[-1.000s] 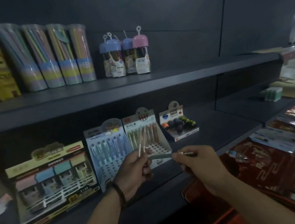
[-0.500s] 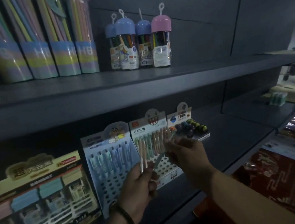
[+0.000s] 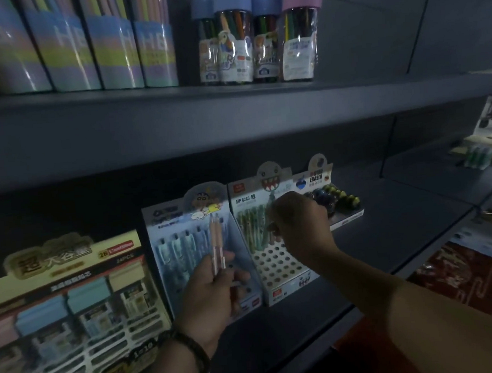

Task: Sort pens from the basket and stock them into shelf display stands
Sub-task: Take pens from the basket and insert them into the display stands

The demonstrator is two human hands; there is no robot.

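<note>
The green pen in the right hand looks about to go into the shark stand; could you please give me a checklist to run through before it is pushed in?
1. Right hand grips the green pen: ok, fingers curled round it.
2. Pen over the matching shark stand, where other green pens stand: ok.
3. Free holes below the pen: ok, the front rows are open.
4. Pen tip lined up with one hole: cannot tell, the tip is blurred.
5. Left hand holds the pink pens away from the shark stand: ok, they are in front of the blue stand.
</note>
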